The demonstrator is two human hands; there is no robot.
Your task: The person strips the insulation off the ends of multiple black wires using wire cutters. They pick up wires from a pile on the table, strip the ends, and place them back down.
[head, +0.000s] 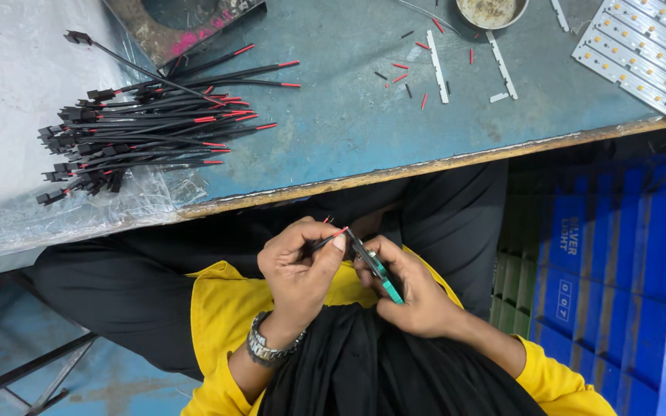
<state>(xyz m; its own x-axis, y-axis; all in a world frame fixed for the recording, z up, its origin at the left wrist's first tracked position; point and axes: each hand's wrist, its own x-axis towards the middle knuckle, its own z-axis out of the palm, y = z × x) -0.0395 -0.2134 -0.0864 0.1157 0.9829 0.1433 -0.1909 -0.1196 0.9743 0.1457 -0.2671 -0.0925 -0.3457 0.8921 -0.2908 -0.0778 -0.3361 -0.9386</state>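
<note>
Two hands meet over the lap, near the table [364, 131] edge. The left hand [298, 270] pinches a red-and-black wire [327, 239] between thumb and fingers; the right hand [418, 296] grips green-handled cutters [375, 266], tips touching the wire. Far left lies a wire pile [132, 127].

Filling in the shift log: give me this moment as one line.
left hand: holds red-black wire | right hand: holds green-handled cutter at wire end | wire bundle on blue bench
</note>
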